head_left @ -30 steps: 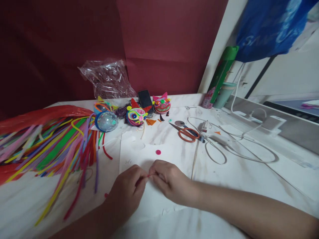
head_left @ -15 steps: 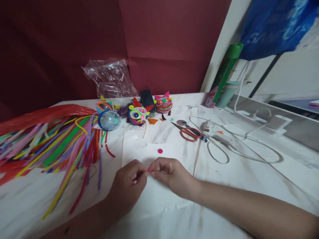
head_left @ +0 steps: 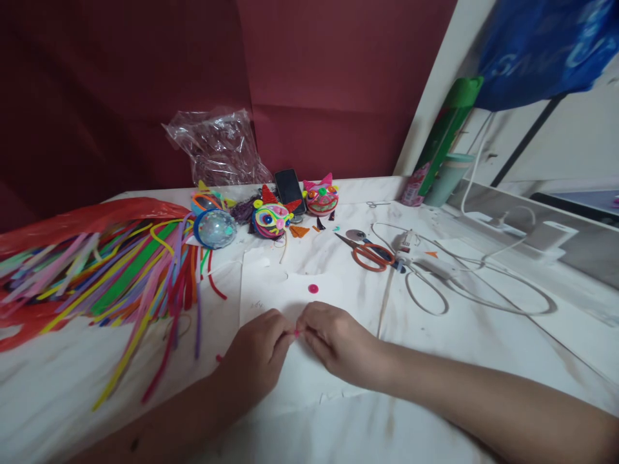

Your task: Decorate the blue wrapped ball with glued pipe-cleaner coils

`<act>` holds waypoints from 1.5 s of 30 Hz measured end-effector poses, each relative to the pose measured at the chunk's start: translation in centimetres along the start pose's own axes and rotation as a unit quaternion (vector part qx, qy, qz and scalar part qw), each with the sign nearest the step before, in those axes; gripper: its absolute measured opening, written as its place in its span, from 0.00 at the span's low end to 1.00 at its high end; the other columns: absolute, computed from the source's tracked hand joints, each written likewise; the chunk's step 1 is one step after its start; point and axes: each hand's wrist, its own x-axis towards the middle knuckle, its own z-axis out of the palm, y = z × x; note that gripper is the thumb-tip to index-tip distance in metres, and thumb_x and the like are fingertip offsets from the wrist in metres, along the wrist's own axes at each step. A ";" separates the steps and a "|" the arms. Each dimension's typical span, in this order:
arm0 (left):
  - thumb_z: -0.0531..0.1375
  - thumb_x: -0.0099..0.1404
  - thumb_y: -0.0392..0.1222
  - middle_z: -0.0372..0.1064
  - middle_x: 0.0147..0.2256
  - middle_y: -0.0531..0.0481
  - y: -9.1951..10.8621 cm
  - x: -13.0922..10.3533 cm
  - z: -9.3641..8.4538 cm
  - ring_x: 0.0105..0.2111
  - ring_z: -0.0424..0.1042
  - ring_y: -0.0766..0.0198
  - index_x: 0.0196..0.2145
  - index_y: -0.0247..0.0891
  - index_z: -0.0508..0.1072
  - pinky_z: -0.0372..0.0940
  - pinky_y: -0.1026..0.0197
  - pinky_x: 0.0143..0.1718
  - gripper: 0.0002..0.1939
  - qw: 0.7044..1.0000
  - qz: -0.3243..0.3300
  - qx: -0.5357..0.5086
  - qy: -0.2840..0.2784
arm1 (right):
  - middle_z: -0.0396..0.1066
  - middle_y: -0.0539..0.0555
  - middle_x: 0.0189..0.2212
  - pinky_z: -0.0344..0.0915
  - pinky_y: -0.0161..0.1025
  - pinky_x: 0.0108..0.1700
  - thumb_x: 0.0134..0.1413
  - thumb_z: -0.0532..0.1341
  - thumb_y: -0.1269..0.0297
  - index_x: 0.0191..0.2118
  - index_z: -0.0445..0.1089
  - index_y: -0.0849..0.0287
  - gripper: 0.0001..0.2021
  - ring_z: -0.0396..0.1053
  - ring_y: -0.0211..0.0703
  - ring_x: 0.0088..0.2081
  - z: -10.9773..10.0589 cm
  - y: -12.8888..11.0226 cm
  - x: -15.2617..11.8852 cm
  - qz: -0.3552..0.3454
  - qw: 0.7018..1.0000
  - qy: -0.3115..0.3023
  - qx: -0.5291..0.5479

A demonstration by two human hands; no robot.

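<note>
Both hands have rolled in over the pink piece since the frame half a second ago, covering more of it; the magenta disc has kept its spot on the paper. Nearest: left hand (head_left: 256,354) and right hand (head_left: 338,341) meet fingertip to fingertip, each grip pinched on the small pink piece (head_left: 296,333), outline mostly hidden. Pinched from both sides presumably because so small a part offers little to hold. Hands are over white paper (head_left: 271,293), against which pink shows well. At 12 o'clock, just beyond the fingertips: magenta disc (head_left: 313,289), flat. At 10: coloured strips (head_left: 130,277) fanned across red plastic (head_left: 120,209), probably for easy picking. Between 1 and 2: orange-handled scissors (head_left: 358,247) on the bench (head_left: 406,399), apparently parked right-hand side. Farther: clear-domed ball (head_left: 216,229) at 11; red-eared ball (head_left: 271,219) and pink-eared ball (head_left: 322,198) near 12, seemingly set back for working room.
</note>
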 end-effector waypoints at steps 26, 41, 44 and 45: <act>0.48 0.63 0.33 0.62 0.26 0.50 0.3 -0.5 0.3 0.28 0.62 0.64 0.25 0.37 0.63 0.58 0.61 0.30 0.11 0.997 0.038 0.066 -0.001 | 0.66 0.57 0.27 0.63 0.40 0.33 0.54 0.50 0.76 0.29 0.65 0.61 0.09 0.63 0.43 0.30 0.4 0.0 -0.4 -0.059 0.992 -0.033 -0.102; 0.55 0.55 0.31 0.59 0.22 0.54 1.1 -0.8 0.3 0.24 0.60 0.69 0.22 0.37 0.61 0.55 0.66 0.26 0.07 0.986 -0.027 -0.103 0.129 | 0.67 0.51 0.26 0.64 0.34 0.31 0.60 0.50 0.61 0.31 0.64 0.57 0.10 0.67 0.39 0.30 0.9 -0.4 -0.7 0.080 0.994 0.027 0.072; 0.53 0.58 0.30 0.61 0.24 0.52 0.8 -0.9 0.2 0.26 0.62 0.68 0.23 0.36 0.62 0.56 0.65 0.28 0.07 0.995 -0.012 -0.038 0.087 | 0.66 0.52 0.27 0.64 0.36 0.31 0.61 0.47 0.66 0.31 0.62 0.58 0.10 0.65 0.39 0.29 0.8 -0.1 -0.6 0.006 1.000 0.010 -0.002; 0.53 0.58 0.30 0.62 0.24 0.51 0.7 -0.9 0.2 0.27 0.63 0.66 0.24 0.36 0.62 0.57 0.64 0.29 0.07 0.997 0.005 -0.004 0.074 | 0.65 0.53 0.27 0.64 0.37 0.31 0.61 0.47 0.68 0.31 0.62 0.58 0.10 0.64 0.40 0.29 0.8 0.0 -0.6 -0.016 0.999 0.002 -0.029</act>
